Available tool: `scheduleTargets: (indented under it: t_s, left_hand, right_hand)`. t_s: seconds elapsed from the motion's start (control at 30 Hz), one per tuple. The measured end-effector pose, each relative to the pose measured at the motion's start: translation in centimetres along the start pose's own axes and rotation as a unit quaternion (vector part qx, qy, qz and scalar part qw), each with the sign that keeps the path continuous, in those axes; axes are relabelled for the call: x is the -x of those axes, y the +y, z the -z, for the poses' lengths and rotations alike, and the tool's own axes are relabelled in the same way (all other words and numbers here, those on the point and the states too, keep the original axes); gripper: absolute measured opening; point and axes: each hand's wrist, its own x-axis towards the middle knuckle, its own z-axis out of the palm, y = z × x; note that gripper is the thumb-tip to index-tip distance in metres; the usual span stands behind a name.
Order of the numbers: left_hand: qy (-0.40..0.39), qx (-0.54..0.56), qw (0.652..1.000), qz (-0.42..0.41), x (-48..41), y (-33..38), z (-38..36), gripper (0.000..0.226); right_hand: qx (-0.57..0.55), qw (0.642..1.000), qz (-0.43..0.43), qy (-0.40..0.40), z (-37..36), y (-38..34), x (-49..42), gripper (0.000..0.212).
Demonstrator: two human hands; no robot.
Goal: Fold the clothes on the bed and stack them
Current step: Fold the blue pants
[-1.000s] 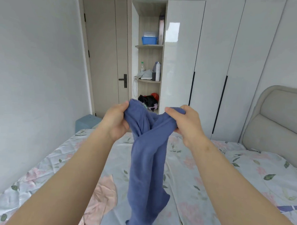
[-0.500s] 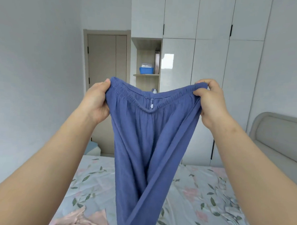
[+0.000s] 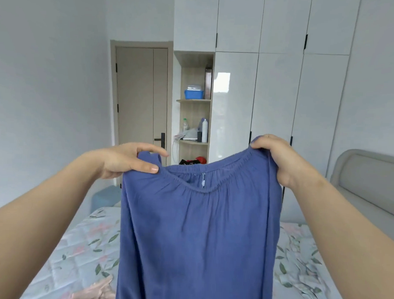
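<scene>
Blue trousers (image 3: 199, 235) with an elastic waistband hang spread out in front of me, above the bed (image 3: 78, 252) with its floral sheet. My left hand (image 3: 125, 161) pinches the left end of the waistband between thumb and fingers. My right hand (image 3: 279, 159) grips the right end, fingers curled over the fabric. The trouser legs drop past the bottom of the view. A pink garment (image 3: 95, 294) lies crumpled on the sheet at the lower left, partly hidden by the trousers.
A tall white wardrobe (image 3: 277, 96) and an open shelf unit (image 3: 194, 117) with a blue box and bottles stand behind the bed. A beige door (image 3: 139, 95) is at the back left. The padded headboard (image 3: 366, 179) is on the right, a blue stool (image 3: 104, 198) by the bed's far corner.
The bunched trousers were pulled apart and lifted, so the waistband is now stretched wide. Since half a second ago my hands have come lower and the left hand has shifted its hold to a pinch.
</scene>
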Motion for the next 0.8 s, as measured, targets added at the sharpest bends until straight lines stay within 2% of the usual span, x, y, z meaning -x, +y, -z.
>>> scheduleTargets:
  t_s: [0.03, 0.07, 0.13, 0.2, 0.33, 0.43, 0.57, 0.67, 0.8]
  left_hand:
    - [0.007, -0.003, 1.0, -0.018, 0.1, 0.0, 0.1, 0.056]
    - [0.033, 0.024, 0.998, -0.045, 0.0, -0.1, 0.3, 0.05]
    - [0.105, 0.156, 0.977, -0.096, -0.4, -0.4, 0.2, 0.017]
    - [0.161, 0.23, 0.956, -0.083, -0.9, -1.8, -0.1, 0.013]
    - [0.14, 0.167, 0.974, 0.058, -1.3, -6.1, -1.8, 0.018]
    - [0.15, 0.211, 0.962, 0.09, -1.3, -7.5, -3.1, 0.022]
    - [0.21, 0.26, 0.933, 0.134, -1.8, -7.7, -5.1, 0.025]
    - [0.249, 0.283, 0.916, 0.136, -2.4, -7.4, -7.4, 0.022]
    - [0.243, 0.255, 0.932, 0.09, -3.2, -6.3, -11.7, 0.021]
  right_hand:
    - [-0.017, 1.0, 0.004, -0.018, 0.1, 0.0, 0.0, 0.018]
    - [-0.036, 0.999, 0.012, -0.036, 0.3, 0.1, 0.0, 0.019]
    - [-0.083, 0.994, 0.025, -0.061, 0.5, 0.7, 0.0, 0.015]
    - [-0.095, 0.993, -0.001, -0.067, 0.4, 2.4, 0.1, 0.01]
    - [0.002, 0.992, -0.115, -0.051, 0.1, 7.3, 0.1, 0.01]
    - [-0.028, 0.988, -0.15, -0.014, -0.2, 9.1, 0.3, 0.012]
    - [-0.041, 0.988, -0.147, 0.015, -1.4, 9.9, 0.5, 0.013]
    - [-0.053, 0.991, -0.113, 0.039, -3.0, 10.1, 1.0, 0.016]
    - [-0.041, 0.995, -0.079, 0.04, -5.8, 10.7, 2.1, 0.019]
